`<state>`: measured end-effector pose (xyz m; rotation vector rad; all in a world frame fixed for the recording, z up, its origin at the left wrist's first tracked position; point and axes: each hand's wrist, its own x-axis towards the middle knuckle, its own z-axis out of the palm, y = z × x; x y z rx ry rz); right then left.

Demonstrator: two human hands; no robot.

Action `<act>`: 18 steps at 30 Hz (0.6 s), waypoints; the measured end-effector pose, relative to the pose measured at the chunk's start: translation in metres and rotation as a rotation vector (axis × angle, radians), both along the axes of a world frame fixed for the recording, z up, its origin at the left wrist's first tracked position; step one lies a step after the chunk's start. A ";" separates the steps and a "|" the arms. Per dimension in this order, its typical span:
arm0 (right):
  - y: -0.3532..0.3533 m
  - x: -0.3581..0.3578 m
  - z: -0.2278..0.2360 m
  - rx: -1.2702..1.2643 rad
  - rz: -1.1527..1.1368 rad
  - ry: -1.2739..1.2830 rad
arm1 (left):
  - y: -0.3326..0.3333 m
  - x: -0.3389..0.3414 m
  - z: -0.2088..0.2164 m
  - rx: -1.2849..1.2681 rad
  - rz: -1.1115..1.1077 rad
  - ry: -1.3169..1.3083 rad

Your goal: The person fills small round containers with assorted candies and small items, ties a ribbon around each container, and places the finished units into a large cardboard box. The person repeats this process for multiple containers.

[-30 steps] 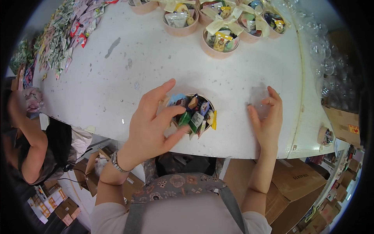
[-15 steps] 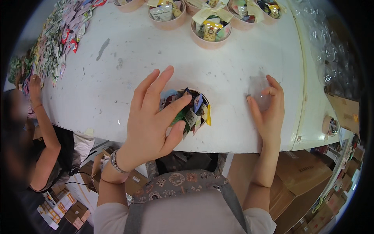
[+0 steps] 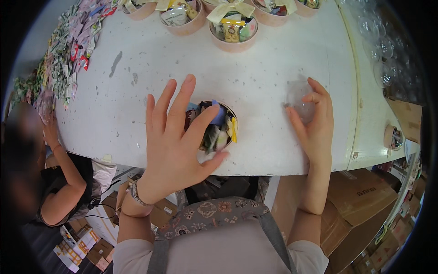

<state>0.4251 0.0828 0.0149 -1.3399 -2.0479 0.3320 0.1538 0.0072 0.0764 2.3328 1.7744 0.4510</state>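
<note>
Near the front edge of the table stands a round tub [image 3: 234, 111] filled with small wrapped snack packets in blue, dark, green and yellow. My left hand [image 3: 175, 137] is over its left side with fingers spread, the index fingertip on a blue packet [image 3: 220, 117] and the thumb past the near rim. The hand hides part of the tub; a pale packet beside the thumb is blurred. To the right, my right hand [image 3: 317, 121] has thumb and fingers curled around a clear plastic dome lid [image 3: 299, 95], held over the table.
Several filled pink tubs with cream bows, one being a pink tub [image 3: 233, 44], stand at the far side. A packet pile [image 3: 84, 34] covers the far left, where a co-worker's hand [image 3: 48, 116] reaches in. Clear domes [image 3: 385, 55] and a small filled tub [image 3: 393, 138] are at right.
My left hand's fingers have spread, and the packets sit lower and more inside the tub. My right hand still holds the dome lid. The view has shifted slightly.
</note>
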 end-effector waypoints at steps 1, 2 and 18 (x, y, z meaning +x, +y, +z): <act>0.000 0.000 0.001 -0.005 -0.002 0.000 | 0.000 0.001 -0.001 -0.016 0.013 0.011; 0.000 0.001 0.000 -0.006 -0.001 0.001 | -0.001 0.000 -0.004 -0.019 0.024 -0.027; -0.028 -0.088 0.039 -0.217 0.501 0.196 | -0.031 -0.036 -0.050 -0.008 0.152 -0.764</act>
